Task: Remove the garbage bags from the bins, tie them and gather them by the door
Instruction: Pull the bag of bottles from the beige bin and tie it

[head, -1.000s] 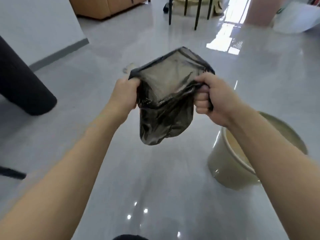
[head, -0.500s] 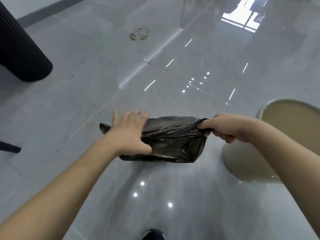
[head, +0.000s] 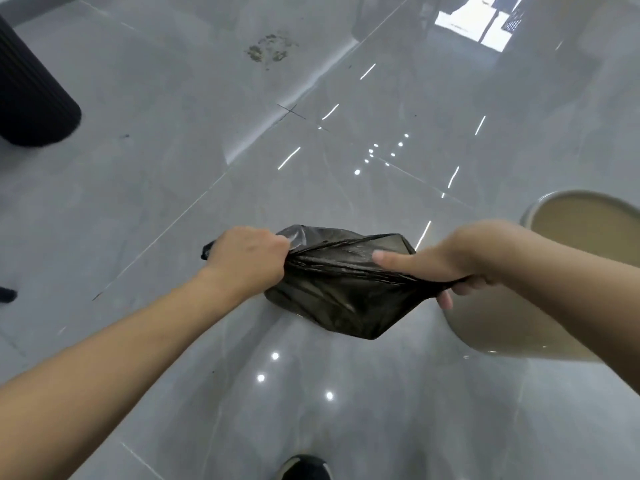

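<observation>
1. Thin, crumpled black plastic garbage bag (head: 341,292) held in the air above the glossy grey tiled floor (head: 173,188), stretched between both hands.
2. Left hand (head: 247,259): fist clenched on the bag's left end.
3. Right hand (head: 446,263): lower fingers grasp the gathered right end; index finger extended along the bag.
4. Round beige plastic bin (head: 498,323) stands just right of the bag.
5. Ribbed black cylinder (head: 31,98) at upper left, well apart.

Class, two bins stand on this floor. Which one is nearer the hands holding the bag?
The beige bin, at the right beside the right hand. The black ribbed bin stands far off at the upper left, well away from the left hand and black bag.
</observation>
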A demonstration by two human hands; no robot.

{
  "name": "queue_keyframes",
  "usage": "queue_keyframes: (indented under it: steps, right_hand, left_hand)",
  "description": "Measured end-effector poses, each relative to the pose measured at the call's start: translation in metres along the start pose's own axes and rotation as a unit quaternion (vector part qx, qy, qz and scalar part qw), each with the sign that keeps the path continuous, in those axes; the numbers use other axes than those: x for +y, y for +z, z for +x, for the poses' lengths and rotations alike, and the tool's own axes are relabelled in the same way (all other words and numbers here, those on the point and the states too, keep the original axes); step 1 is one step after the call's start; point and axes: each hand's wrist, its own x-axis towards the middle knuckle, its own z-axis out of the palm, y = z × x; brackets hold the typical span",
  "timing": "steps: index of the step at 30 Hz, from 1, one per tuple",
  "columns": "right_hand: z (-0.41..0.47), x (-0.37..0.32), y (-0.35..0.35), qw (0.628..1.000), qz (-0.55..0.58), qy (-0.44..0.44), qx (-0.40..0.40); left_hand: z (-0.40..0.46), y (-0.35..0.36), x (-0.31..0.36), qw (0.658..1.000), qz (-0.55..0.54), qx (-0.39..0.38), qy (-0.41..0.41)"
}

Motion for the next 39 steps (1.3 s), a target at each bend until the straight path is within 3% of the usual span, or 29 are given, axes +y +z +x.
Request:
queue_keyframes:
  steps: [3,5,8,10,13,16,17,18,20,21,24,27,30,32,34,36,39]
  right_hand:
    - [0.003,0.021,-0.012,0.981,0.163,-0.052,-0.092]
    - [0.009,0.035,-0.014,0.942,0.299,-0.105,-0.111]
    - [0.011,0.044,-0.014,0.83,0.501,-0.198,-0.142]
    - [0.006,0.041,-0.011,0.755,0.583,-0.262,-0.147]
    - [-0.008,0.026,-0.011,0.637,0.674,-0.348,-0.136]
    - [-0.017,0.013,-0.013,0.471,0.763,-0.414,-0.158]
    - [-0.017,0.008,-0.011,0.439,0.773,-0.425,-0.169]
    - [-0.016,0.003,-0.007,0.44,0.772,-0.424,-0.172]
    - [-0.011,-0.003,0.003,0.485,0.762,-0.397,-0.16]
    - [-0.01,-0.002,0.005,0.475,0.77,-0.396,-0.158]
    - [-0.007,0.012,-0.006,0.347,0.813,-0.443,-0.152]
    - [-0.01,0.014,-0.012,0.275,0.83,-0.452,-0.176]
    - [-0.005,0.009,-0.01,0.186,0.878,-0.418,-0.138]
    - [-0.004,0.005,-0.013,0.174,0.891,-0.408,-0.095]
    - [0.0,0.001,-0.016,0.194,0.893,-0.402,-0.06]
    - [0.004,-0.005,-0.02,0.255,0.883,-0.394,-0.007]
    - [0.013,-0.018,-0.024,0.382,0.831,-0.398,0.075]
  left_hand:
    - [-0.005,-0.008,-0.013,0.999,0.013,-0.026,-0.024]
    - [-0.015,-0.02,-0.006,0.996,0.051,-0.074,-0.024]
    - [-0.026,-0.029,0.012,0.976,0.132,-0.173,-0.019]
    - [-0.027,-0.024,0.02,0.946,0.219,-0.24,-0.003]
    - [-0.024,-0.029,0.021,0.911,0.266,-0.313,-0.032]
    - [-0.02,-0.043,0.018,0.936,0.22,-0.271,-0.052]
    - [-0.019,-0.046,0.018,0.947,0.206,-0.24,-0.063]
    - [-0.02,-0.048,0.019,0.955,0.187,-0.218,-0.078]
    - [-0.024,-0.045,0.022,0.966,0.117,-0.203,-0.11]
    - [-0.025,-0.042,0.024,0.971,0.067,-0.191,-0.127]
    - [-0.026,-0.034,0.03,0.979,-0.064,-0.124,-0.145]
    - [-0.032,-0.034,0.052,0.979,-0.098,-0.151,-0.101]
    - [-0.027,-0.036,0.064,0.985,-0.07,-0.136,-0.082]
    - [-0.024,-0.033,0.063,0.989,-0.048,-0.109,-0.083]
    - [-0.029,-0.035,0.062,0.992,-0.026,-0.086,-0.085]
    - [-0.04,-0.04,0.063,0.996,0.016,-0.072,-0.058]
    - [-0.058,-0.056,0.074,0.998,0.048,-0.027,0.026]
